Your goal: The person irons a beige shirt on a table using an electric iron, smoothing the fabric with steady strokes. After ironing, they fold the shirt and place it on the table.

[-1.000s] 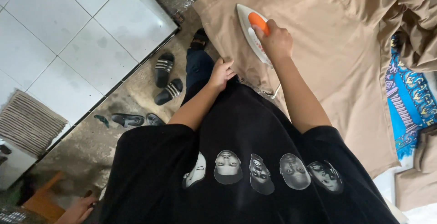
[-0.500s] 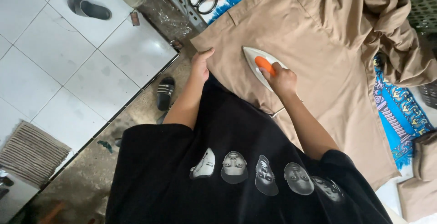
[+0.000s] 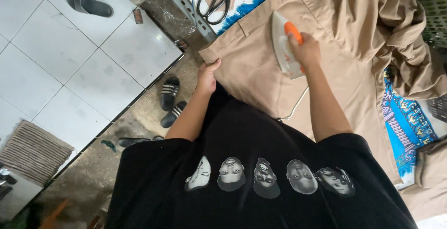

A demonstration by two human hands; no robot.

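While the right hand (image 3: 305, 52) closed round the orange handle of the iron (image 3: 285, 47), flat on the tan cloth (image 3: 251, 75), the left hand (image 3: 206, 76) pinched the cloth's edge, apparently to keep it taut.

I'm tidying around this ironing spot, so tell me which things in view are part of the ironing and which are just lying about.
In use:
right hand gripping the iron
left hand holding the edge of the tan garment
iron's cord

Lying about:
scissors
black sandals
grey slipper
crumpled tan cloth
blue patterned cloth
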